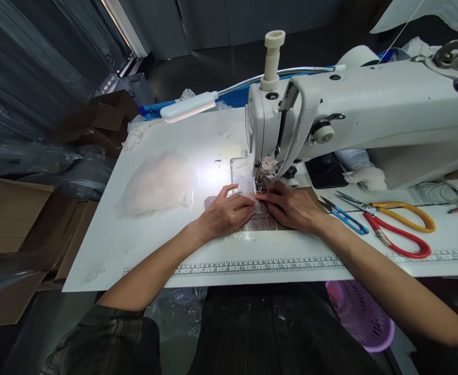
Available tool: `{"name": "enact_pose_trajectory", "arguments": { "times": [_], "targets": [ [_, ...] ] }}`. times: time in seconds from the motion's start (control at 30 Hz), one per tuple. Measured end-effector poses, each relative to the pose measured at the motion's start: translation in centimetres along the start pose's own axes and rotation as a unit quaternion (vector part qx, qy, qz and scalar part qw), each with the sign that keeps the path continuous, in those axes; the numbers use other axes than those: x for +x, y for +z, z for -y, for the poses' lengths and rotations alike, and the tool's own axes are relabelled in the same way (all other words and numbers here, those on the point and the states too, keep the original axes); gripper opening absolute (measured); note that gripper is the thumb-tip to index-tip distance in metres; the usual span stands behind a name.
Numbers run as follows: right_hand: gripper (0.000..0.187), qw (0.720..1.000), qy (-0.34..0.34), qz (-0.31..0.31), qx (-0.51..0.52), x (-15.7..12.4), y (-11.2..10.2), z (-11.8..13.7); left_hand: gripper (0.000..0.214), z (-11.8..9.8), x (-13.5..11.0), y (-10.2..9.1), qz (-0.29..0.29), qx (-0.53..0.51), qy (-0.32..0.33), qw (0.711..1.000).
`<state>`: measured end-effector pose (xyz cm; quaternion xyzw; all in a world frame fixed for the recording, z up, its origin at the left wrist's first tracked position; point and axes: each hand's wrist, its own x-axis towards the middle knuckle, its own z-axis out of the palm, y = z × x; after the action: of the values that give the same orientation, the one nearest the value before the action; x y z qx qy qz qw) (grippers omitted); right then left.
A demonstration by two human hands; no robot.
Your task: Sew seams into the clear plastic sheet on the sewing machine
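Flanking a sheer piece (257, 207) just before the sewing machine (377, 107), the left hand (226, 212) and right hand (293, 205) rest low, probably to steady it; whether their fingers pinch it, I can't tell.

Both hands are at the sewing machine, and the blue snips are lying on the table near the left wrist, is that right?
Not quite: the blue snips lie near the right wrist, not the left, as the head view shows. The rest holds: both hands are at the sewing machine, and the snips are on the table.
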<state>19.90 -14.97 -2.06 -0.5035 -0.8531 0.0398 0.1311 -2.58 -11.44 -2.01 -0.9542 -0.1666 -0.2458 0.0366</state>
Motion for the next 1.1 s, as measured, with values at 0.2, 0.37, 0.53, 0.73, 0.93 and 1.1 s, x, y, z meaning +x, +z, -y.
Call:
{"name": "enact_pose_trajectory", "arguments": {
  "times": [0.2,0.37,0.53,0.73,0.93,1.1],
  "targets": [
    [0.038,0.998,-0.029,-0.015,0.056,-0.4,0.4,-0.3,0.012,0.0,0.0,0.0,0.021,-0.007,-0.009,1.000],
    [0.038,0.998,-0.032,-0.015,0.053,-0.4,0.2,-0.1,0.011,-0.2,0.1,-0.3,0.021,0.010,-0.016,1.000],
    [0.036,0.999,-0.029,-0.021,0.041,-0.5,0.2,0.2,0.009,-0.2,0.0,-0.2,0.013,0.024,0.025,0.999],
    [0.036,0.999,-0.025,-0.024,0.041,-0.8,0.4,0.4,0.009,0.0,0.0,-0.1,0.003,0.045,0.047,0.998],
    [0.037,0.994,-0.008,-0.035,0.104,-1.0,0.3,0.1,0.011,0.0,0.0,-0.1,0.015,0.039,0.040,0.998],
    [0.039,0.977,0.032,-0.054,0.202,-1.2,-0.2,-0.7,0.013,0.0,-0.1,0.0,0.019,0.027,0.037,0.999]
  ]
}}
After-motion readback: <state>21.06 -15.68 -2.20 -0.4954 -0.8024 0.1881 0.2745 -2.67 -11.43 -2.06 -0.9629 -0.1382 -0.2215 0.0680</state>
